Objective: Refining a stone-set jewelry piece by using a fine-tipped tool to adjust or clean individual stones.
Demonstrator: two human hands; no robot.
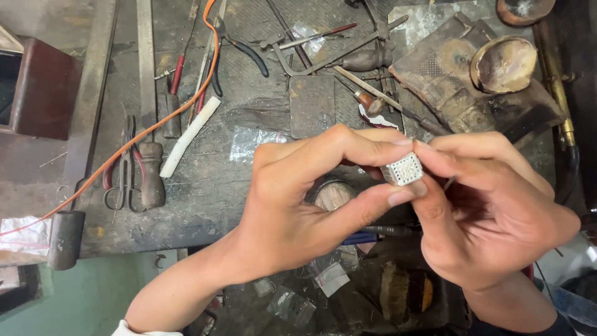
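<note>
Above a dark, tool-littered table (pixel 205 186), the left hand (pixel 298 205) pinches a small studded silver piece (pixel 403 169) between thumb and forefinger, the right hand (pixel 497 218) closed beside it, steadying it for close work.

The 2 bare forearms angle up from below. Left hand (pixel 298 205) and right hand (pixel 491 211) meet fingertip to fingertip, thumbs and forefingers pinched together.
</note>
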